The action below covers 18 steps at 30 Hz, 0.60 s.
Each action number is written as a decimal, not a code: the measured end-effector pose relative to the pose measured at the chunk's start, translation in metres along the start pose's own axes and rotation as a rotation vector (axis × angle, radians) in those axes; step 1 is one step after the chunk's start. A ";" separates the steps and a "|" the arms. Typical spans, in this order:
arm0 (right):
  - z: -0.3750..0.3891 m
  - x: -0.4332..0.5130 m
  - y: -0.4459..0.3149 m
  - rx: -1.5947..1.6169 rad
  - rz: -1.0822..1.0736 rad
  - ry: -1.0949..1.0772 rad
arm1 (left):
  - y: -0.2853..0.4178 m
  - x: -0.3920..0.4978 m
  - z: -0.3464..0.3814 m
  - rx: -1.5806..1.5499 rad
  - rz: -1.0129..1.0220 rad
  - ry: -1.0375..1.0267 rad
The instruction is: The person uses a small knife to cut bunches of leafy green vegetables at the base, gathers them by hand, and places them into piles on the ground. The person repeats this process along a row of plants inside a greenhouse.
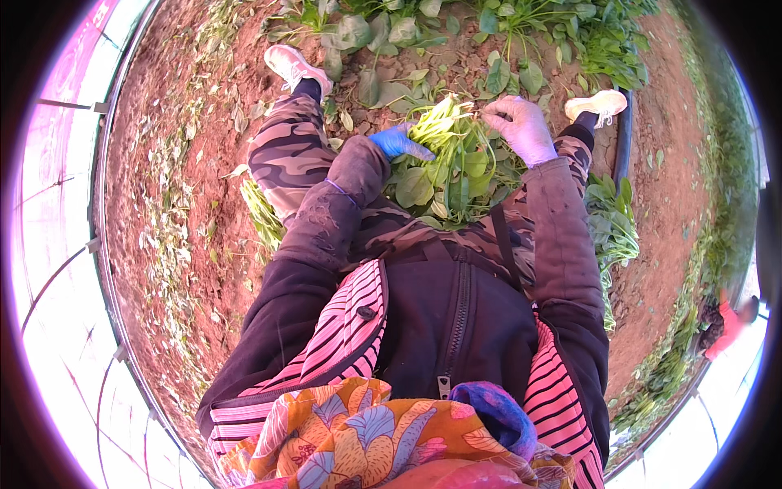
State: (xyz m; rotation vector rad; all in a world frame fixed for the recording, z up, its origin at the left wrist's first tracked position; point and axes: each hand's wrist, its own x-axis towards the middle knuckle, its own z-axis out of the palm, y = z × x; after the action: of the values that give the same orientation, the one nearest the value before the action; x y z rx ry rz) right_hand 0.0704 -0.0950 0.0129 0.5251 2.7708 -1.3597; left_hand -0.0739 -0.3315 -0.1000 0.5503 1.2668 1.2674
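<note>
My left hand (398, 142), in a blue glove, grips a bunch of leafy greens (445, 131) that looks like spinach. Its pale stems and root ends point up and away from me, while the leaves hang down between my legs. Close to the root ends on the right is my right hand (519, 125), in a whitish glove with the fingers curled together. Whether a stem or root is pinched between those fingertips cannot be made out. Loose leaves (421, 186) lie under the bunch, between my thighs.
Growing greens (537, 30) stand ahead of my shoes. Bundled greens lie beside my right leg (614, 226) and left leg (261, 211). A dark hose (624, 137) runs along the right. Leaf scraps litter the soil (183, 183). Another person (727, 327) is at far right.
</note>
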 end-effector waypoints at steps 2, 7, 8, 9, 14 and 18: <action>-0.013 0.000 -0.002 -0.160 -0.067 0.124 | 0.000 0.000 0.001 -0.017 0.018 0.016; -0.020 -0.007 -0.004 -0.247 -0.061 0.375 | 0.002 -0.002 0.003 -0.083 -0.025 0.005; -0.015 -0.007 -0.004 -0.104 -0.012 0.301 | 0.003 -0.002 0.003 -0.068 -0.016 0.003; -0.011 -0.007 -0.005 0.047 0.042 0.228 | 0.005 -0.002 0.004 -0.054 -0.003 -0.006; 0.013 -0.015 -0.011 0.383 0.137 -0.107 | 0.010 -0.007 0.006 -0.062 0.006 -0.039; 0.009 -0.022 -0.015 0.246 -0.030 -0.070 | 0.010 -0.006 0.009 -0.005 0.058 -0.101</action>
State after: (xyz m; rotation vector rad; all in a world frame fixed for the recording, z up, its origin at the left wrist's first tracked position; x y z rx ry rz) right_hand 0.0856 -0.1169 0.0226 0.4338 2.5825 -1.7022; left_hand -0.0687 -0.3312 -0.0861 0.6435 1.1707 1.2748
